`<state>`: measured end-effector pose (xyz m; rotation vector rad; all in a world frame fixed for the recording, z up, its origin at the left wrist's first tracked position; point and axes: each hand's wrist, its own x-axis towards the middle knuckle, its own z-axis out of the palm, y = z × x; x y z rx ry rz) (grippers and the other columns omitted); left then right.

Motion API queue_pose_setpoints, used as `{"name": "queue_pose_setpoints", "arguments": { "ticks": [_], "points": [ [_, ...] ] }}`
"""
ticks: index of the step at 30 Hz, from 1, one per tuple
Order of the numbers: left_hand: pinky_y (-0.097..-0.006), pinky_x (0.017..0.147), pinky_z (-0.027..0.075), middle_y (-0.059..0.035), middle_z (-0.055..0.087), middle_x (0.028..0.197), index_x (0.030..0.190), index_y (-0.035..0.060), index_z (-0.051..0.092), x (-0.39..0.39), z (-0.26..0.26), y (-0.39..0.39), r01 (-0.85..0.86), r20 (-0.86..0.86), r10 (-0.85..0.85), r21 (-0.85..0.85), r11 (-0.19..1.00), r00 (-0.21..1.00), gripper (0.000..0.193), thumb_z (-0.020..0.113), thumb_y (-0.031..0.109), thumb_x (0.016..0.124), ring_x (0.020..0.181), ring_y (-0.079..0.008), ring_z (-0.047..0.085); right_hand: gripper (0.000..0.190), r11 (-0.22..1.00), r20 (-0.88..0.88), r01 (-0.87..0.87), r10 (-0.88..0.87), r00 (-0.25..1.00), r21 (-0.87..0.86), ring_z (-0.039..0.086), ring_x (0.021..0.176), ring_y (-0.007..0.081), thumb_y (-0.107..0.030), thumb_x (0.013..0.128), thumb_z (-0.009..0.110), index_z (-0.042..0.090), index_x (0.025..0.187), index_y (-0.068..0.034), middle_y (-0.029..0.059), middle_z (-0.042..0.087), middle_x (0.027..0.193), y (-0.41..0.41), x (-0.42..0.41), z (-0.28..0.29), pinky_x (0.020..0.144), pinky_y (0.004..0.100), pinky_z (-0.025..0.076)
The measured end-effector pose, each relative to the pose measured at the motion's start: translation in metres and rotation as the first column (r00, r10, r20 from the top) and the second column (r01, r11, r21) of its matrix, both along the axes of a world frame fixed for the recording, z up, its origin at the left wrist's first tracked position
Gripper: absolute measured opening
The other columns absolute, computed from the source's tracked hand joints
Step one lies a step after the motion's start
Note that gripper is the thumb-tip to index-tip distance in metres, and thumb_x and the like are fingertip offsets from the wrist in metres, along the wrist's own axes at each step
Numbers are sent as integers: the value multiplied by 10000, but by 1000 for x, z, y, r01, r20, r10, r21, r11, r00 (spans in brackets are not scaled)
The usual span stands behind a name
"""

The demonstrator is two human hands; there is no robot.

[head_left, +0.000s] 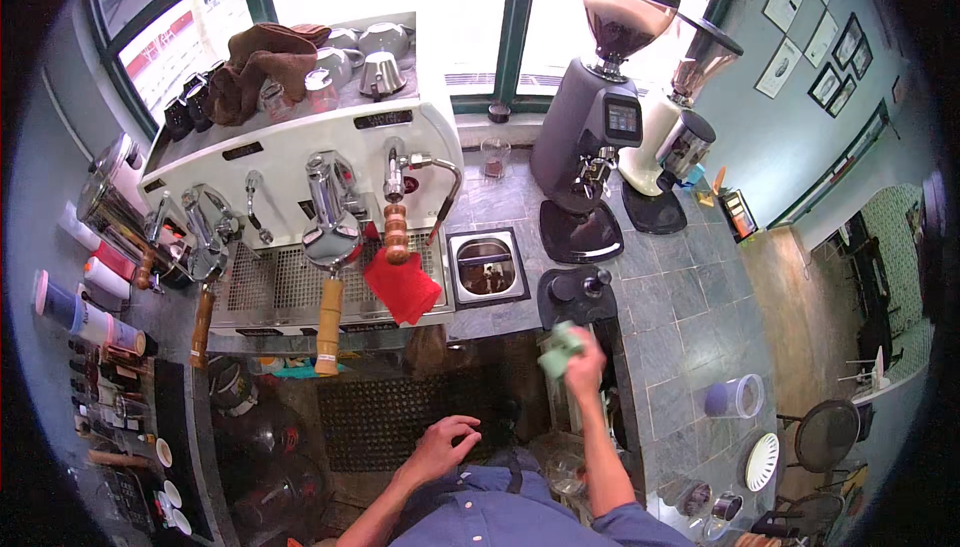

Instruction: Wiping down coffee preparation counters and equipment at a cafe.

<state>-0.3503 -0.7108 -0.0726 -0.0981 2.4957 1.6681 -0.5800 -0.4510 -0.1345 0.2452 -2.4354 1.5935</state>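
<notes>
My right hand grips a crumpled pale green cloth just in front of a black tamping mat at the counter edge. On that mat stand a dark round tool and a tamper. My left hand hangs loosely curled before my body, holding nothing, thumb and fingers apart. Ahead is a white espresso machine with wooden-handled portafilters locked in, one portafilter handle facing me. A red cloth drapes over its drip tray beneath the steam wand.
Right of the machine, a knock-out bin is set into the tiled counter. A grey coffee grinder and a white grinder stand behind the mat. A plastic tub and a white ribbed dish sit along the right counter.
</notes>
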Motion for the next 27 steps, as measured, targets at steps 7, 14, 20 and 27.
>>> {"name": "queue_pose_setpoints", "arguments": {
  "ticks": [7,14,20,27],
  "points": [
    [-419,1031,539,-160,728,1247,1217,16,723,-108,11,58,-115,-265,130,71,991,956,269,706,98,960,1182,-343,687,500,817,-5,-550,559,829,174,700,1136,359,44,743,510,728,1190,2,233,734,1179,-22,-17,-26,1011,446,527],
    [-488,1046,512,-199,605,1360,1435,64,581,-293,-15,109,-170,-382,58,-266,949,922,610,800,148,872,1236,-425,597,486,795,565,-487,602,564,-361,659,1203,201,69,869,567,654,1342,-1,155,719,1260,43,36,16,1077,356,487],
    [-494,981,512,-190,578,1317,1401,61,575,-353,-68,140,-102,-272,-86,-611,785,959,680,861,188,798,1235,-417,548,315,971,499,-125,214,840,-205,676,1090,187,24,933,689,666,1243,-30,75,728,1135,121,11,7,968,335,523],
    [-482,932,550,-200,606,1194,1423,17,543,-279,-18,186,87,-128,-183,-536,840,975,779,879,212,747,1141,-405,582,313,970,424,42,66,903,-240,666,1101,169,18,959,673,690,1269,-20,66,729,1187,145,-64,89,985,324,515]
  ]
}}
